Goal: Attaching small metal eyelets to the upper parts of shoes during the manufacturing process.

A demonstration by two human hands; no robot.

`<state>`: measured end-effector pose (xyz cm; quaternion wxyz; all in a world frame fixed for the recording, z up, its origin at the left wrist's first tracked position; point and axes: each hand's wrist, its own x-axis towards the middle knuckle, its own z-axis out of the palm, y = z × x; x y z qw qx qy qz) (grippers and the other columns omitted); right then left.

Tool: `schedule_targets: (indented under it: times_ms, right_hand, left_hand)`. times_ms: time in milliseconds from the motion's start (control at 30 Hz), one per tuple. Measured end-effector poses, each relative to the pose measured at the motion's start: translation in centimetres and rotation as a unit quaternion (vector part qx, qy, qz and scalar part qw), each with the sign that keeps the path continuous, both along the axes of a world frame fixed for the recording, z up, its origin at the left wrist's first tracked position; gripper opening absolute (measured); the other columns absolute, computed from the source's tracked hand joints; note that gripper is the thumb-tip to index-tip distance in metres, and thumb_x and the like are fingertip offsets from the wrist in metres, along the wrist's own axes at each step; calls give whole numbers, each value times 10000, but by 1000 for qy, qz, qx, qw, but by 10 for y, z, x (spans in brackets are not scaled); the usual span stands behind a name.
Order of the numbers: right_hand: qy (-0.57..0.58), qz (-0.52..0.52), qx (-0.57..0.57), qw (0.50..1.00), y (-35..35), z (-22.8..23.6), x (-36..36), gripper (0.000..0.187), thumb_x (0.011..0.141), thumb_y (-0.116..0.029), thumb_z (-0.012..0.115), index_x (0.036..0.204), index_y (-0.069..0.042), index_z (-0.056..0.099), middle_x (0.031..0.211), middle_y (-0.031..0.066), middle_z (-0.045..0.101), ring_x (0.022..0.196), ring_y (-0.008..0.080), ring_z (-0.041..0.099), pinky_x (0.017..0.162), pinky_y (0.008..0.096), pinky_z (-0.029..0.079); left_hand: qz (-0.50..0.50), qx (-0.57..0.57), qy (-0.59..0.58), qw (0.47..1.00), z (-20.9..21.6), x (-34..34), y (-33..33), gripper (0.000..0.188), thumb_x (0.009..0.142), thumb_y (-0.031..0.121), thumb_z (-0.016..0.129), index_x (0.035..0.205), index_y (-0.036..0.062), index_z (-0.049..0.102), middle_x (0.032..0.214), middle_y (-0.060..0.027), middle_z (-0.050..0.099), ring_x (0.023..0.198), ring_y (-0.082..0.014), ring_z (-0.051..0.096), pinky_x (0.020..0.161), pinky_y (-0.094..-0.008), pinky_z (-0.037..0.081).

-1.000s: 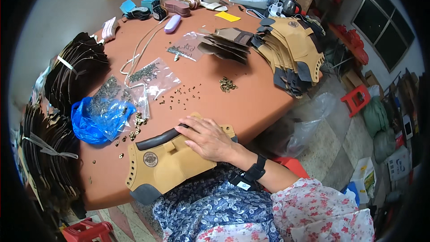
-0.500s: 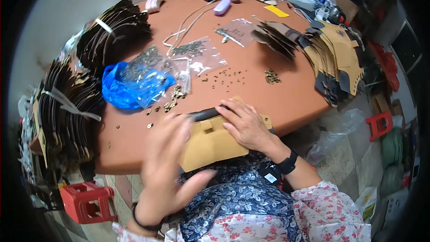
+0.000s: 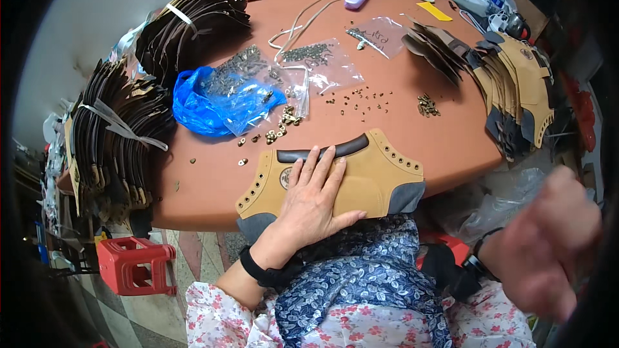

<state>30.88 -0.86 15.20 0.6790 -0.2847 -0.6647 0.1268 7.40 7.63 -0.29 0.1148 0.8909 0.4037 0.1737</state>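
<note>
A tan shoe upper (image 3: 361, 180) lies spread at the table's front edge. It has a dark padded collar, grey corner patches and a row of metal eyelets along each side. My left hand (image 3: 313, 203) rests flat on its middle, fingers stretched over the collar, partly covering a round emblem. Raised off to the right, beyond the table edge and away from the upper, is my right hand (image 3: 548, 245). Motion smears its fingers, so what they hold, if anything, cannot be made out.
Bundled dark uppers (image 3: 119, 142) are stacked at the left, tan uppers (image 3: 516, 84) at the right. Behind the work lie a blue plastic bag (image 3: 206, 113), loose brass eyelets (image 3: 280, 125), a small hardware pile (image 3: 427, 106) and clear bags (image 3: 332, 71). A red stool (image 3: 135, 261) stands below left.
My right hand has left the upper and swung far right. My left hand has come down onto it. The upper, earlier folded over, now lies spread. The view has shifted too.
</note>
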Motion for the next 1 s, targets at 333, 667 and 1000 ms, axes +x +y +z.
schedule_targets:
  times_ms: [333, 667, 1000]
  right_hand:
    - [-48, 27, 88, 995, -10, 29, 3, 306, 824, -148, 687, 1087, 6, 658, 770, 85, 632, 651, 151, 577, 614, 301, 448]
    - [-61, -16, 101, 993, -14, 27, 14, 283, 829, -105, 681, 1095, -10, 677, 778, 68, 657, 625, 131, 577, 591, 286, 451]
    - [-61, -63, 93, 992, -16, 34, 18, 273, 833, -62, 675, 1104, -27, 697, 787, 52, 681, 599, 111, 577, 568, 271, 454]
  left_hand:
    - [14, 16, -10, 1000, -7, -1, -2, 907, 813, 623, 693, 1435, 4, 468, 1519, -251, 371, 1449, -431, 289, 1160, -572, 229]
    - [10, 1, 10, 1000, 0, -3, -1, 900, 802, 605, 708, 1435, 12, 468, 1548, -238, 341, 1464, -432, 254, 1165, -566, 204]
    - [6, -17, 6, 1000, 3, 0, -1, 896, 779, 607, 723, 1389, -9, 498, 1528, -244, 352, 1451, -436, 265, 1151, -599, 197]
